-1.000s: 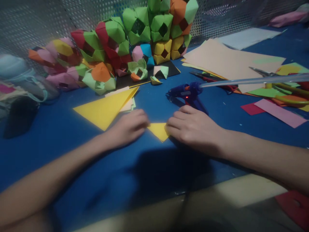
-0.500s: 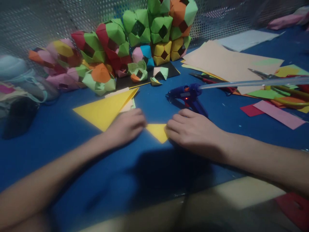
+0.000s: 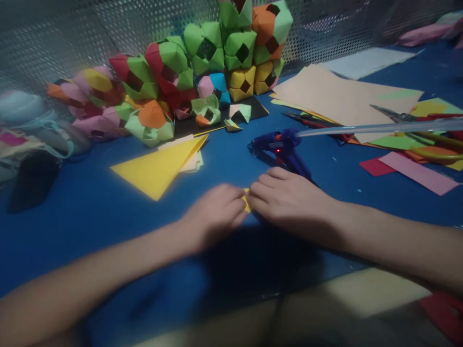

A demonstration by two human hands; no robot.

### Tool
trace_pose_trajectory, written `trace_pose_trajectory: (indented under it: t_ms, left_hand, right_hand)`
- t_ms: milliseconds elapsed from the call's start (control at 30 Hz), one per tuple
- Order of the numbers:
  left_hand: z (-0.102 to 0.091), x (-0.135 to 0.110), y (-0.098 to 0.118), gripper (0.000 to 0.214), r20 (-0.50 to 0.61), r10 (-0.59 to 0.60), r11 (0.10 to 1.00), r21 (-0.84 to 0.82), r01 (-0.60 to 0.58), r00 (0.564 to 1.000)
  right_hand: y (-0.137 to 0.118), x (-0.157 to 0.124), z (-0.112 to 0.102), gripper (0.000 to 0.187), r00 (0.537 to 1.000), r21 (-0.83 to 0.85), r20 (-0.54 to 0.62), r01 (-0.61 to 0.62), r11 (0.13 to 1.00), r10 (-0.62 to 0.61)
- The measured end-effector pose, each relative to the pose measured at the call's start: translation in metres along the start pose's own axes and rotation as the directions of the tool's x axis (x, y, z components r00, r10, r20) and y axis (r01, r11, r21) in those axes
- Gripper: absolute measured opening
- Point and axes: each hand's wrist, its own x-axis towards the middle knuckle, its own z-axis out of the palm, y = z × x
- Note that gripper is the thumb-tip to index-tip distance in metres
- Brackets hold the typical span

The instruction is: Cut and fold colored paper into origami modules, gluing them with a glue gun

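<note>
A small piece of folded yellow paper (image 3: 247, 200) lies on the blue table (image 3: 152, 260), mostly covered by my fingers. My left hand (image 3: 220, 207) is closed on its left side, the fingers curled and slightly blurred. From the right, my right hand (image 3: 280, 195) grips the same paper with bent fingers. The two hands almost meet over it. Beyond my left hand, a larger yellow paper folded into a triangle (image 3: 155, 168) partly covers a small stack of pale paper pieces (image 3: 193, 163). A blue glue gun (image 3: 280, 142) with a lit red light lies just beyond my right hand.
Colourful folded-paper balls (image 3: 170, 67) are stacked along the back against a perforated metal panel (image 3: 325, 29). To the right are beige sheets (image 3: 343, 91), scissors (image 3: 394, 113) and a pink paper strip (image 3: 419, 173). A grey and pale-blue object (image 3: 29, 115) stands at the left.
My left hand has moved right and nearer to me, away from the large yellow triangle and over the small yellow paper, which is now more covered. My right hand has hardly moved.
</note>
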Motion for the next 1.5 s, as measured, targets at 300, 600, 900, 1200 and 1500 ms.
trace_pose_trajectory:
  t_ms: [300,600,900,1200,1500]
  left_hand:
    - [0.000,0.002,-0.001,0.030,0.093,0.008,0.988,0.155,-0.022,0.996]
    - [-0.020,-0.006,-0.011,0.033,0.197,-0.111,0.948,0.315,0.044,0.974]
    - [-0.023,-0.006,-0.014,0.023,0.102,-0.138,0.947,0.306,0.101,0.985]
    - [-0.007,0.011,-0.013,0.024,0.119,-0.019,0.999,-0.037,0.023,0.993]
    - [-0.012,0.014,-0.012,0.031,0.197,-0.131,0.990,-0.027,0.139,0.972]
  right_hand:
    - [0.000,0.000,0.002,0.020,0.998,0.010,0.030,-0.051,0.999,0.051]
    - [-0.002,-0.004,-0.009,0.022,0.989,-0.127,0.082,-0.114,0.985,0.125]
    - [0.001,-0.005,-0.008,0.022,0.988,-0.134,0.074,-0.125,0.983,0.135]
    - [0.001,-0.005,-0.009,0.024,0.981,-0.123,0.106,-0.149,0.981,0.162]
    - [0.001,-0.009,-0.017,0.021,0.954,-0.181,0.204,-0.185,0.966,0.221]
